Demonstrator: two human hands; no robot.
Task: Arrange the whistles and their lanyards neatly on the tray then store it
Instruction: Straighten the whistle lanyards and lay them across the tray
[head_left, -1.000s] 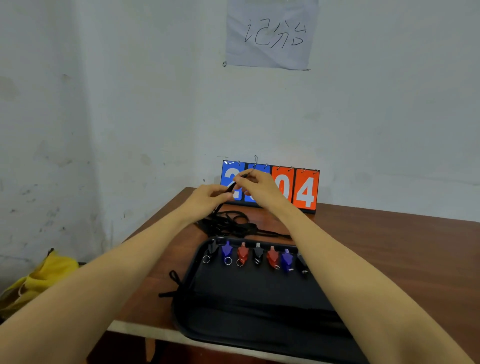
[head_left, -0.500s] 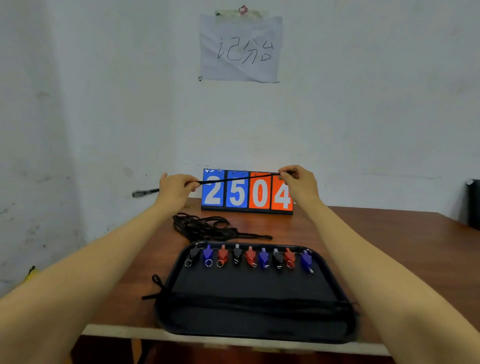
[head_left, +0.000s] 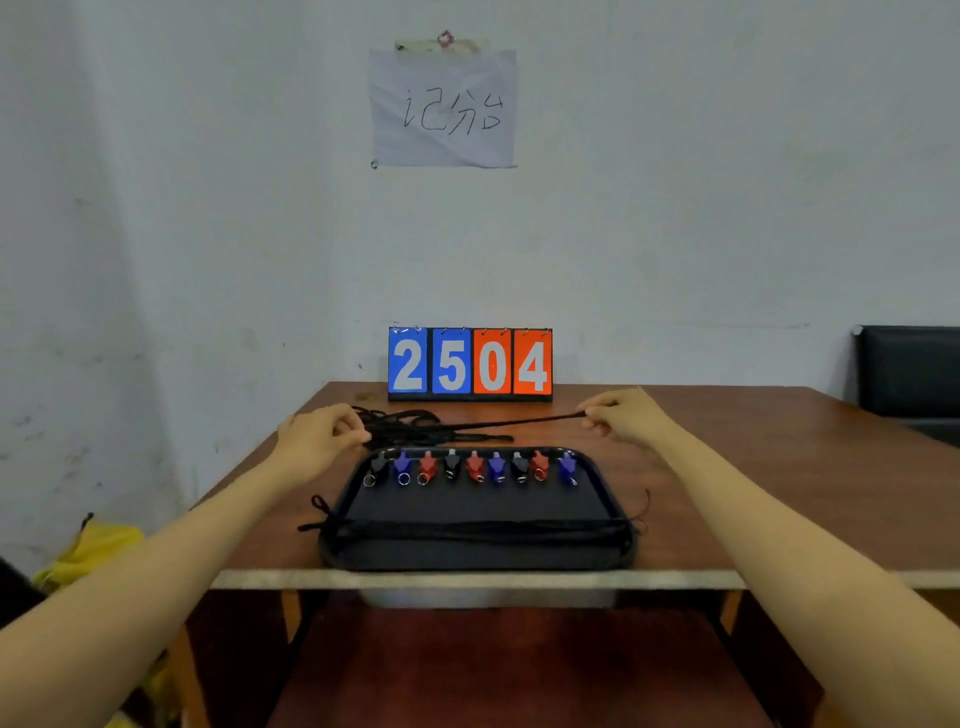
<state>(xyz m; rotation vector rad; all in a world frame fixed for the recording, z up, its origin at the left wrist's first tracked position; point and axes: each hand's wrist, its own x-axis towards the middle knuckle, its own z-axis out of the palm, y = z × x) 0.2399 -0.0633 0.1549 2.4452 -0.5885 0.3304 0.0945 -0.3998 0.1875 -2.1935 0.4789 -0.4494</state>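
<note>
Head view shows one black lanyard (head_left: 519, 421) stretched between the two hands. It now runs low over the bench (head_left: 753, 467), just past the far rim of the tray (head_left: 605, 486). Half a second ago the same strand was held taut up in front of the scoreboard (head_left: 470, 364). A second ago the hands were close together, drawing it out of the tangle. So it has been freed, pulled straight and brought down, though it is not yet on the tray.

The right hand (head_left: 631, 421) pinches the strand's right end between thumb and fingertips. The left hand (head_left: 322, 441) has its fingers curled around the other end, right beside the pile of lanyards (head_left: 405, 422) at the far left. Part of that grip is hidden by the hand itself.

Nine whistles (head_left: 472, 465) stand in a row along the tray's far edge — black, blue and red — and they look settled. Straightened strands (head_left: 478, 531) already lie across the near part of the tray, with their ends hanging over both sides.

By my reading this strand goes down next to those. The pile suggests several more are left to straighten, so storing the tray is still some way off.
</note>
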